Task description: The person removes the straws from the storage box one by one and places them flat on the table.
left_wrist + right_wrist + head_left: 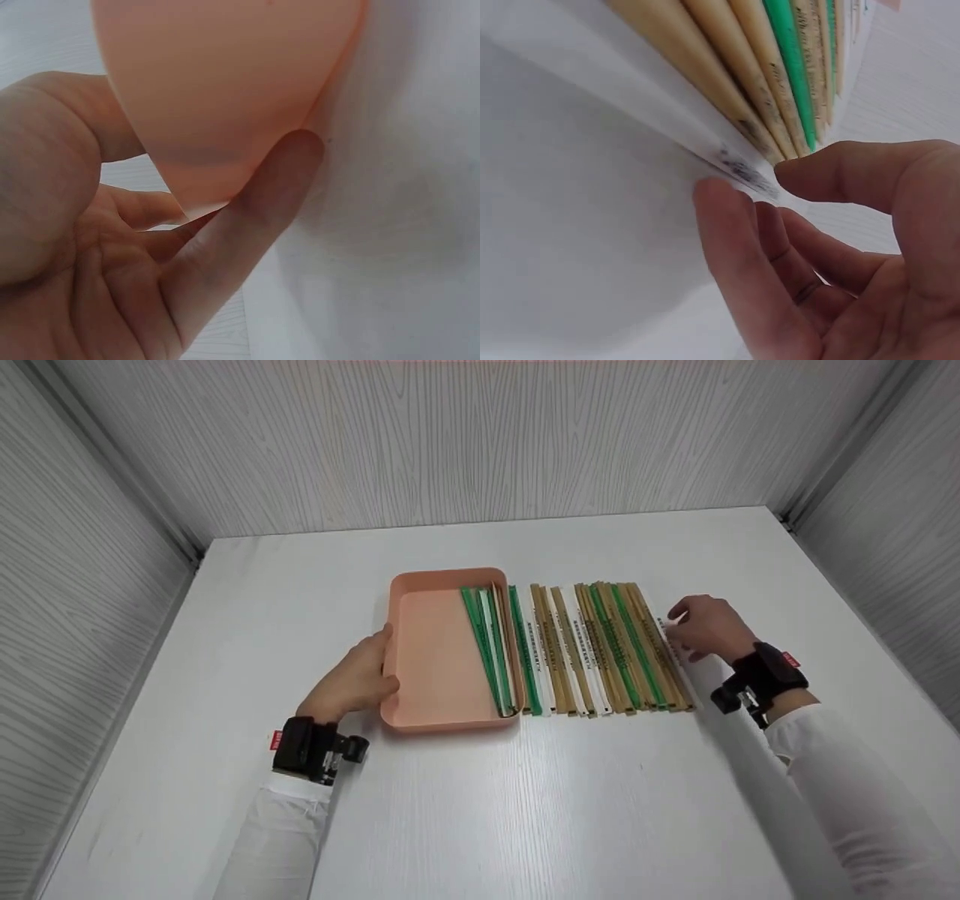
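Note:
My left hand (358, 675) grips the left side of a shallow peach-pink tray (442, 726); in the left wrist view, the tray's wall (225, 82) lies between thumb and fingers. Several slim paper-wrapped sticks (491, 649), green, white and brown, lean along the tray's right side. To the right of the tray, a row of similar printed sticks (600, 652) lies side by side. At the row's right end my right hand (709, 626) has thumb and forefinger on either side of a white wrapped stick (739, 169), with a gap between the fingertips.
Everything rests on a white tabletop (525, 810). Grey wood-grain panels (480, 442) stand behind it and at both sides. The tray's right rim borders the row of sticks. Each wrist carries a black strapped camera (311, 750).

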`<state>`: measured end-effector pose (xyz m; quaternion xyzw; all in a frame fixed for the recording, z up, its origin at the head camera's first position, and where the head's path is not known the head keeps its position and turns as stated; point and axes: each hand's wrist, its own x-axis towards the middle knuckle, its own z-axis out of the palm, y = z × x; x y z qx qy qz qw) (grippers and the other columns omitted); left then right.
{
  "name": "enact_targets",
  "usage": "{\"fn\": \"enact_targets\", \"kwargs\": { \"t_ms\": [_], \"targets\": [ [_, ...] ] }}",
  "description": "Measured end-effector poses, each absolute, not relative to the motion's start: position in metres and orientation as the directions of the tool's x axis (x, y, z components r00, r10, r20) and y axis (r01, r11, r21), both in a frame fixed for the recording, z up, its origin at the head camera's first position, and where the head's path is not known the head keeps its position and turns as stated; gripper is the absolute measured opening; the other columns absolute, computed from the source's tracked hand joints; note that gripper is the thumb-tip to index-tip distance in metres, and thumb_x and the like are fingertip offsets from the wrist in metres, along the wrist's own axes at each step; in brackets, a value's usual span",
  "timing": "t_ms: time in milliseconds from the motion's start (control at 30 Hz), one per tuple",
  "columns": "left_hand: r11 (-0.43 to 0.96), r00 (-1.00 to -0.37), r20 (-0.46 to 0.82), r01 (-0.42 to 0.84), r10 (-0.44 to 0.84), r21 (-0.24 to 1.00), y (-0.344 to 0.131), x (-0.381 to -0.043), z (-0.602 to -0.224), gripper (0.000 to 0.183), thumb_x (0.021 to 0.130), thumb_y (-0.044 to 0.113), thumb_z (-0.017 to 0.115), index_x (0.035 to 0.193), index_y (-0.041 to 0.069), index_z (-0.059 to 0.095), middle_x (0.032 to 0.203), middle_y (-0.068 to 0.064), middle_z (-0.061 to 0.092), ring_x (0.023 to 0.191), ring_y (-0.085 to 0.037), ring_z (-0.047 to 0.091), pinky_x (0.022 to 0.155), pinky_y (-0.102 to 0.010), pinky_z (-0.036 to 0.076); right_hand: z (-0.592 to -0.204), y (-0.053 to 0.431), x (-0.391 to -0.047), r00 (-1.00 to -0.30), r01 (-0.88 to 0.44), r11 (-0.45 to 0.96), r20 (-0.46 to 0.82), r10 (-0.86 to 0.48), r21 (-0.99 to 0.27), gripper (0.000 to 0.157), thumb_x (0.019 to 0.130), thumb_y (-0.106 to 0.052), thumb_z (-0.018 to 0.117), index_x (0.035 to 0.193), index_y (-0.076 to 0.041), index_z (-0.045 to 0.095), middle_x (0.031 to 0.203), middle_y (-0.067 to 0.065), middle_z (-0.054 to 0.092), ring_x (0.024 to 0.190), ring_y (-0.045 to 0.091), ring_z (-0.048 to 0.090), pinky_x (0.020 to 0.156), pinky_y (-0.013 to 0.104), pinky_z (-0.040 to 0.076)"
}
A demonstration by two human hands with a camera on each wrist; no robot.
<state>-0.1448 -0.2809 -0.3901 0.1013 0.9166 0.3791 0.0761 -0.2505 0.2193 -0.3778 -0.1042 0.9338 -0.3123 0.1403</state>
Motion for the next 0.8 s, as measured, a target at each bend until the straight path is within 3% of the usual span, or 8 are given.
{"fn": "enact_targets", "kwargs": {
  "t_ms": [133,333,533,667,733,800],
  "targets": [
    [0.685,-0.967,-0.054,0.137,0.250,0.715,-0.281,-0.145,-0.390,0.091,0.077,-0.011,0.051,0.161,-0.011,0.016,0.131,-0.024,0.056,0.108,-0.031,0.053,0.097,-0.041,0.043,-0.358,0.202,-0.248,-0.955,-0.184,0.794,-0.085,-0.283,-0.579,0.048,0.099,-0.017,0.055,0.139,0.010,0.056,0.124,0.033,0.062,0.093,0.040,0.069,0.073,0.040,0.058],
    [0.682,-0.968,-0.054,0.131,0.243,0.720,-0.281,-0.146,-0.392,0.090,0.077,-0.011,0.053,0.161,-0.008,0.020,0.127,-0.022,0.058,0.104,-0.030,0.054,0.093,-0.040,0.043,-0.330,0.140,-0.244,-0.935,-0.314,0.754,0.053,-0.350,-0.577,0.043,0.101,-0.018,0.054,0.138,0.002,0.060,0.125,0.022,0.065,0.095,0.031,0.065,0.075,0.040,0.050],
    [0.679,-0.966,-0.032,0.156,0.256,0.717,-0.280,-0.145,-0.391,0.083,0.078,-0.010,0.054,0.157,-0.009,0.030,0.118,-0.021,0.059,0.102,-0.030,0.054,0.092,-0.040,0.043,-0.317,0.061,-0.235,-0.883,-0.417,0.696,0.079,-0.463,-0.585,0.040,0.100,-0.015,0.056,0.137,-0.001,0.062,0.121,0.014,0.065,0.094,0.026,0.064,0.076,0.040,0.053],
    [0.686,-0.967,-0.045,0.146,0.252,0.712,-0.279,-0.145,-0.389,0.083,0.078,-0.010,0.054,0.157,-0.010,0.029,0.120,-0.022,0.058,0.103,-0.031,0.054,0.091,-0.040,0.043,-0.320,0.011,-0.233,-0.843,-0.463,0.693,0.032,-0.538,-0.553,0.038,0.098,-0.008,0.054,0.134,-0.001,0.064,0.108,0.011,0.068,0.080,0.021,0.061,0.068,0.035,0.051],
    [0.691,-0.968,-0.055,0.136,0.247,0.710,-0.279,-0.144,-0.389,0.085,0.079,-0.009,0.055,0.159,-0.010,0.025,0.128,-0.024,0.057,0.106,-0.031,0.053,0.094,-0.041,0.043,-0.326,-0.012,-0.234,-0.821,-0.489,0.701,0.003,-0.571,-0.520,0.020,0.096,-0.002,0.052,0.106,-0.003,0.069,0.084,0.004,0.061,0.066,0.015,0.050,0.060,0.030,0.043],
    [0.694,-0.969,-0.062,0.126,0.239,0.709,-0.278,-0.143,-0.388,0.087,0.080,-0.009,0.055,0.161,-0.009,0.022,0.136,-0.024,0.054,0.109,-0.031,0.053,0.096,-0.041,0.042,-0.333,-0.030,-0.235,-0.798,-0.524,0.716,-0.028,-0.602,-0.462,0.022,0.092,0.005,0.049,0.077,-0.008,0.058,0.067,-0.001,0.043,0.057,0.013,0.033,0.054,0.027,0.031]
  ]
}}
